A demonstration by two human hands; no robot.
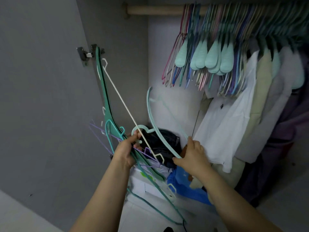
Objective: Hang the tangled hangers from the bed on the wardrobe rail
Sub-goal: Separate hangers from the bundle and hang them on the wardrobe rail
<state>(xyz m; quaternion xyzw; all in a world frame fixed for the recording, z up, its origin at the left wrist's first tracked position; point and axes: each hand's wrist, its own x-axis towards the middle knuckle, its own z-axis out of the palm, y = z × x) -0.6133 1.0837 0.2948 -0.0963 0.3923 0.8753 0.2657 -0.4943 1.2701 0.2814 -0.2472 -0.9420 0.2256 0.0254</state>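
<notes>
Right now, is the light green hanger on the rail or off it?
Off. The right hand holds the light green hanger low, far below the rail.

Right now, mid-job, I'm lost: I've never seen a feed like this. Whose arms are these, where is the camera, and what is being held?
There is no machine here: these are a person's two bare arms, seen from one wide-angle camera worn on the head, looking forward and down into an open wardrobe.

The left hand grips a tangled bunch of hangers: dark green, white and purple ones, crossing each other. The right hand pinches a single pale mint hanger, apart from the bunch along most of its length.

Above runs the wooden rail, already crowded with empty hangers. To the right hang shirts, a white one nearest. Below lie dark clothes and a blue bag.
</notes>
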